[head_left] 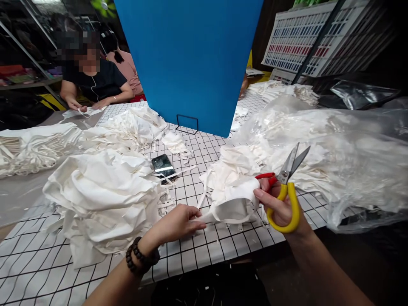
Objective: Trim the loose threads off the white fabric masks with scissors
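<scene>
A small white fabric piece [232,207] with narrow straps is stretched between my two hands over the near edge of the table. My left hand [181,221], with dark beads at the wrist, pinches its left end. Thumb and fingers of my right hand [278,209] grip the other end. That same hand also carries scissors [283,175] with yellow and red handles, their blades parted and pointing up and away. Just behind the held piece lies a loose heap of similar white pieces [228,168]. To the left of my left hand rises a larger white fabric stack [102,182].
A phone [163,165] lies on the grid-patterned tabletop [199,159]. Beyond it stands a tall blue panel [191,59] on a wire foot. Clear plastic bags [357,170] of white pieces fill the right side. Across the table, a person [95,83] handles white fabric.
</scene>
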`<state>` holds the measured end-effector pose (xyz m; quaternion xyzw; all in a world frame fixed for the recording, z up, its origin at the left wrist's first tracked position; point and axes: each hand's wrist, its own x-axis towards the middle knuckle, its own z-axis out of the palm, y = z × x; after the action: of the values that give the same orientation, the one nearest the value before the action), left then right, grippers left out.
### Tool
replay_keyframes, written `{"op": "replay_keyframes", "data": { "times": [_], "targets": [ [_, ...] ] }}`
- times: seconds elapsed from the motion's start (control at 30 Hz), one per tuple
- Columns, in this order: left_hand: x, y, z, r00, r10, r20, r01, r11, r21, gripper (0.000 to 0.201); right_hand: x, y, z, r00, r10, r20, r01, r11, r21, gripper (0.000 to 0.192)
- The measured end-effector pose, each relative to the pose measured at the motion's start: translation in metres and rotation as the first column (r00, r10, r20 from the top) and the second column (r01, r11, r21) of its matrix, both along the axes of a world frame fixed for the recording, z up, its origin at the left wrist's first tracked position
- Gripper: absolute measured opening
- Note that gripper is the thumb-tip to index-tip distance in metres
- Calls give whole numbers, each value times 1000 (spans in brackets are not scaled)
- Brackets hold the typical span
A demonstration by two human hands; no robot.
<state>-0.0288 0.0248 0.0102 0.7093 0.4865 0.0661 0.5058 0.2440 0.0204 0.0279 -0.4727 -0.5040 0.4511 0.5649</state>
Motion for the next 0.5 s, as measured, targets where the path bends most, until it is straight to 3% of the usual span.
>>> {"op": "replay_keyframes", "data": {
  "times": [0.03,0.1,0.13,0.2,0.27,0.3,0.33,0.4,0.47,0.5],
  "targets": [
    [-3,-1,0,998,44,-35,-44,999,26,29,-1,5,1,1000,-14,3,14,999,31,27],
    [-8,-5,2,973,186,-134,-157,967,200,30,1,13,2,999,-47,6,47,996,76,26],
    [-10,-7,4,944,285,-166,-218,918,332,29,3,16,2,998,-66,16,65,994,84,26],
    [-12,-13,5,864,484,-138,-328,749,575,27,8,20,0,989,-114,100,108,992,62,27],
    [-9,-20,2,798,602,-33,-423,599,680,24,10,19,-4,930,-215,299,223,975,8,26],
    [-5,-23,0,782,624,9,-462,568,681,22,8,16,-6,874,-266,407,294,956,-6,27],
    [0,-26,-4,778,627,42,-497,573,652,21,5,11,-7,821,-295,489,346,938,-15,29],
    [15,-33,-11,793,602,99,-564,661,494,25,-9,-1,-9,811,-241,533,317,947,-55,36],
    [32,-40,-16,792,576,203,-611,750,253,28,-28,-13,-10,901,18,434,55,986,-156,40],
    [39,-43,-17,771,574,277,-620,775,122,29,-39,-19,-12,915,169,367,-101,975,-198,39]
  ]
}}
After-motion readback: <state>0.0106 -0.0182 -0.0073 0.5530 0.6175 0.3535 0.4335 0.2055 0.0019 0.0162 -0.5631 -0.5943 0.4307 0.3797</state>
